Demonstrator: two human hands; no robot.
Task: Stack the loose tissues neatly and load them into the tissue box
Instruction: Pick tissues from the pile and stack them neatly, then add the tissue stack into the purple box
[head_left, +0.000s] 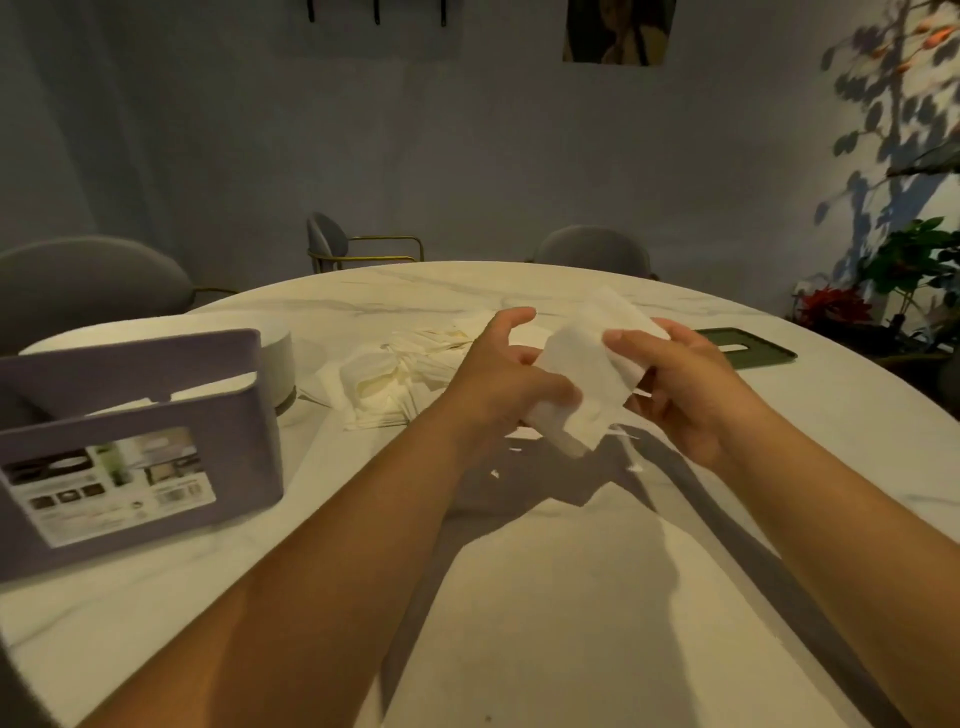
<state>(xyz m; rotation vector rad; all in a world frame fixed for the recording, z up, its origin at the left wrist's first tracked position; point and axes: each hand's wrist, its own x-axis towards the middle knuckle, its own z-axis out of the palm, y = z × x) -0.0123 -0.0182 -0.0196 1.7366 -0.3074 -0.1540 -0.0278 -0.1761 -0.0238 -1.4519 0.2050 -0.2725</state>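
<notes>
A white tissue (587, 374) is held above the table between both hands. My left hand (501, 371) pinches its lower left part with the thumb while the fingers spread upward. My right hand (670, 379) grips the tissue's right edge, thumb on top. Behind the hands lies a loose pile of white tissues (395, 374) on the white marble table (571, 597). The purple tissue box (135, 447) stands open at the left, a printed label on its near side, with some white tissue showing inside.
A dark green flat lid (748, 347) lies at the right back of the table. A white round object (270, 353) stands behind the box. Grey chairs (358, 244) ring the far side. Potted plants (893, 280) stand at the right.
</notes>
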